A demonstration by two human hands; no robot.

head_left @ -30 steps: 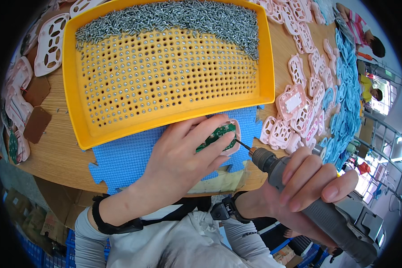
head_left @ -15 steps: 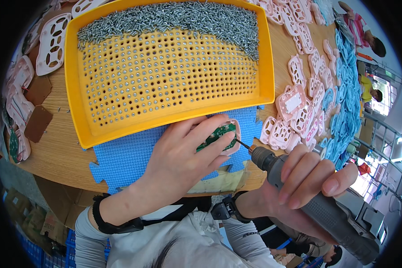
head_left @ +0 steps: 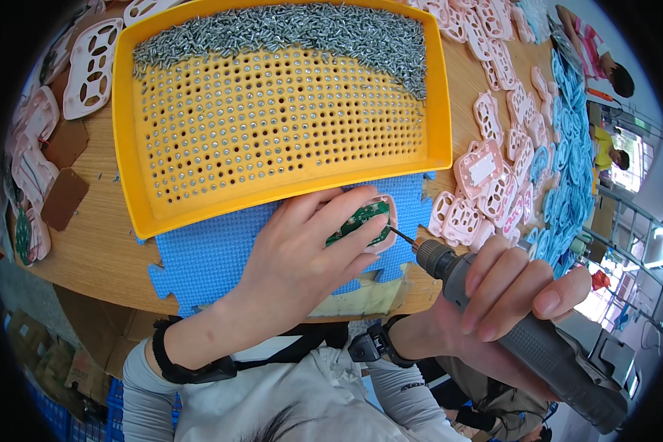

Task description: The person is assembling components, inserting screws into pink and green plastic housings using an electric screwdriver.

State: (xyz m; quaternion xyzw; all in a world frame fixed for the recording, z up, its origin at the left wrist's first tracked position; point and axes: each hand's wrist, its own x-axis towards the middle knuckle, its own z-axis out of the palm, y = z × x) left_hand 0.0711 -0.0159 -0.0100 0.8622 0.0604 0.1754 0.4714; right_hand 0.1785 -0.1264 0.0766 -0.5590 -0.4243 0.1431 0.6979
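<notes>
My right hand (head_left: pixel 504 309) is wrapped round a dark grey electric screwdriver (head_left: pixel 545 353). Its thin bit points left and touches, or nearly touches, the right side of a small pink plastic housing (head_left: pixel 392 214). Inside that housing lies a green circuit board (head_left: pixel 357 223). My left hand (head_left: pixel 309 243) is closed over the housing and board, its fingers pressing them down on a blue foam mat (head_left: pixel 206 261). The fingers hide part of the board, and I cannot see whether a screw sits at the bit's tip.
Just beyond my hands stands a yellow screw tray (head_left: pixel 280 193), with loose screws heaped at its far side and others upright in holes. Pink plastic parts (head_left: pixel 464 214) and blue cords (head_left: pixel 571 162) crowd the right. More pink parts and brown boards (head_left: pixel 65 199) lie left.
The view has shifted slightly, and the tray's left end appears a little higher and further right. Both hands, the screwdriver and the housing keep nearly the same places.
</notes>
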